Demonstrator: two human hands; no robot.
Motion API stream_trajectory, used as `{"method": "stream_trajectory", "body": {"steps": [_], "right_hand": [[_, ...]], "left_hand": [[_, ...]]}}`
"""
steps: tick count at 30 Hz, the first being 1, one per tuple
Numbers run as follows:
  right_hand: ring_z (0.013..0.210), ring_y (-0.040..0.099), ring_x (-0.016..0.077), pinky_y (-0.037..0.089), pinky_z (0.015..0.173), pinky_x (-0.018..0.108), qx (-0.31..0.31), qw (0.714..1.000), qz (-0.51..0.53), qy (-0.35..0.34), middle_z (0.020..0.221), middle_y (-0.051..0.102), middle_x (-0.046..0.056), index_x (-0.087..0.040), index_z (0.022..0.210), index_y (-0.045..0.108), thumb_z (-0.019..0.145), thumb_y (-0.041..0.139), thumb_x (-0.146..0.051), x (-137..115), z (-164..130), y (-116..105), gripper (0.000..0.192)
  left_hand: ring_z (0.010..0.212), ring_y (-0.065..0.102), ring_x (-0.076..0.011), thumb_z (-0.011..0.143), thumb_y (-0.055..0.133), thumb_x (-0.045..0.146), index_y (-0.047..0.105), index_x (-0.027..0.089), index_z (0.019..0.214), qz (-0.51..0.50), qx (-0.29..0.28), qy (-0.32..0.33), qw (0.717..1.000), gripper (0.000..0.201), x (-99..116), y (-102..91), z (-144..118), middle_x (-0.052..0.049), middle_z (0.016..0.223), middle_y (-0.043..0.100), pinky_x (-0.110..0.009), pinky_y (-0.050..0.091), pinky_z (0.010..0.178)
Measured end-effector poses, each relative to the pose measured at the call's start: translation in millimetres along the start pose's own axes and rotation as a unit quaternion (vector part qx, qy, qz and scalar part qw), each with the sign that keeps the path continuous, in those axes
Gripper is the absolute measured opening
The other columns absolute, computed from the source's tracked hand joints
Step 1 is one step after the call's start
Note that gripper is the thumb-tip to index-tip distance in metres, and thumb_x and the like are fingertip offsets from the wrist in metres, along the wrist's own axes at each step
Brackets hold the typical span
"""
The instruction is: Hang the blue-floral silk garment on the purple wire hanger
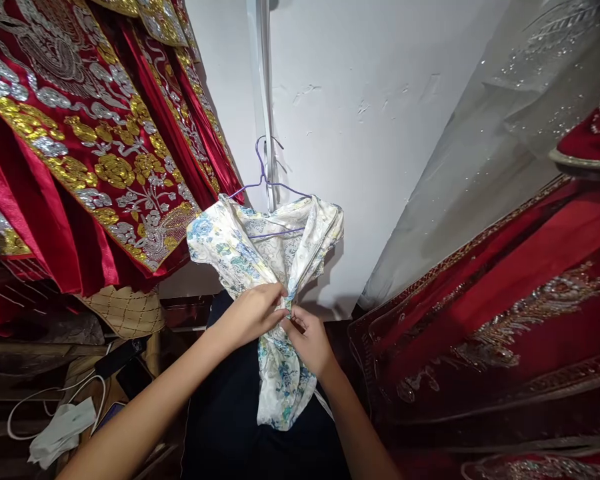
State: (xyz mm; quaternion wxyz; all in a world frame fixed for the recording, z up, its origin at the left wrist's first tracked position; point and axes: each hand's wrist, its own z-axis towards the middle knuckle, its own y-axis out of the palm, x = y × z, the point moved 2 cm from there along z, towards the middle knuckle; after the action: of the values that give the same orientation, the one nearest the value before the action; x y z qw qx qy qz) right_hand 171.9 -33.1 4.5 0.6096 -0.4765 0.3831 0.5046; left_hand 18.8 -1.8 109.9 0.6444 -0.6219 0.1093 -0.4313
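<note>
A white floral blouse (230,247) with blue and yellow flowers hangs on a purple wire hanger (263,175) against the wall. My left hand (257,308) pinches the fabric at the middle of its front, below the V-shaped neckline. Just to the right and slightly lower, my right hand (309,340) pinches the same gathered spot, its fingertips close to the left ones. The exact fold between the fingers is partly hidden. Below the hands the lower part of the blouse hangs narrow and bunched over dark cloth (220,427).
Red garments with gold and silver embroidery (115,170) hang at the left. At the right are a sheer sparkling fabric (430,200) and dark red beaded garments (480,347). A white cable (103,393), a crumpled tissue (63,430) and a dark phone (134,380) lie at lower left.
</note>
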Motion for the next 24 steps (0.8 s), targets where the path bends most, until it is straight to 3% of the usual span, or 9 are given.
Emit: {"method": "stream_trajectory", "body": {"steps": [10,19,24], "right_hand": [[0.065,0.052,0.0168,0.046,0.064,0.027,-0.035,0.999,-0.016,0.007,0.061,0.055,0.000,-0.019,0.077,0.064,0.090,0.061,-0.046,-6,-1,-3,0.031],[0.055,0.042,0.0122,0.036,0.055,0.025,-0.116,0.992,-0.047,0.001,0.059,0.048,-0.003,-0.020,0.068,0.051,0.093,0.057,-0.041,-6,1,-6,0.033],[0.057,0.034,0.0107,0.029,0.055,0.025,-0.139,0.988,-0.065,-0.002,0.059,0.037,-0.005,-0.020,0.066,0.042,0.093,0.057,-0.040,-10,0,-7,0.036]], "left_hand": [[0.101,0.057,-0.0224,0.098,0.044,0.021,0.050,0.021,0.108,-0.005,0.046,0.029,0.999,0.011,-5,10.1,-10,-0.007,0.107,0.058,-0.033,0.047,0.084],[0.093,0.059,-0.0206,0.098,0.041,0.018,0.045,0.022,0.117,-0.066,0.076,0.005,0.995,0.020,-12,26.2,-13,-0.007,0.104,0.058,-0.033,0.047,0.081],[0.089,0.057,-0.0184,0.100,0.040,0.020,0.048,0.021,0.104,-0.089,0.080,0.004,0.993,0.009,-9,24.8,-19,-0.006,0.101,0.057,-0.031,0.046,0.078]]}}
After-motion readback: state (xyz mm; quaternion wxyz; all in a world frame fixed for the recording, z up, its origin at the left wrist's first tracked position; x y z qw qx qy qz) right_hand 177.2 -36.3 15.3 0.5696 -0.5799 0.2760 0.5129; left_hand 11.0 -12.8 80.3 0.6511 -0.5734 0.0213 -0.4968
